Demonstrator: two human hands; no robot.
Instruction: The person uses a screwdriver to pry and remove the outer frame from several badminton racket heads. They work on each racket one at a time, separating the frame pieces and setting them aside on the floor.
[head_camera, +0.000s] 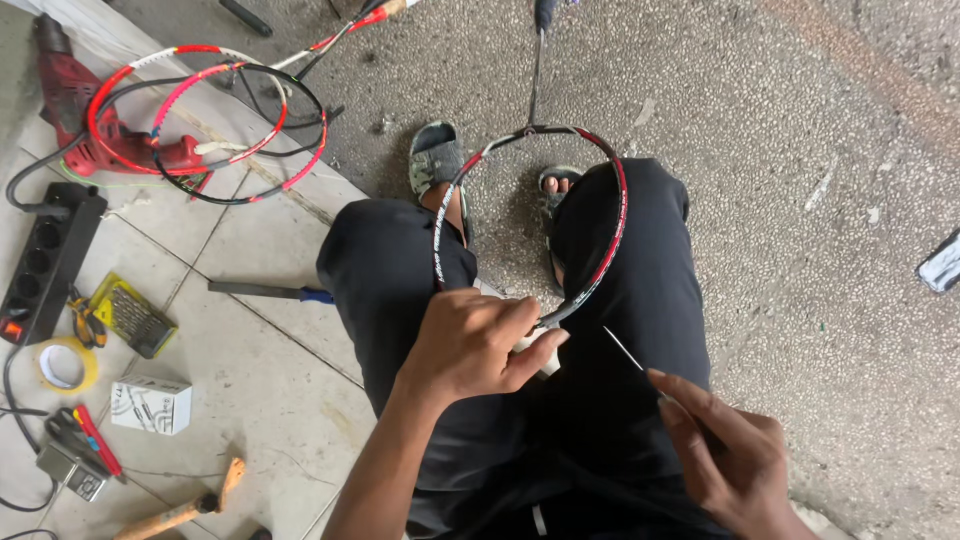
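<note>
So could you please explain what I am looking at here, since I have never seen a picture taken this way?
The picture comes from a camera worn on a person's head, looking down at their own lap and hands. The person sits with dark trousers and sandals over a speckled floor. The left hand grips the rim of an unstrung racket frame resting across the knees. The right hand holds a thin pointed tool aimed at the frame. To the left lie two more frames over a red drill, a power strip, a tape roll, a small white box, a file and a hammer.
</note>
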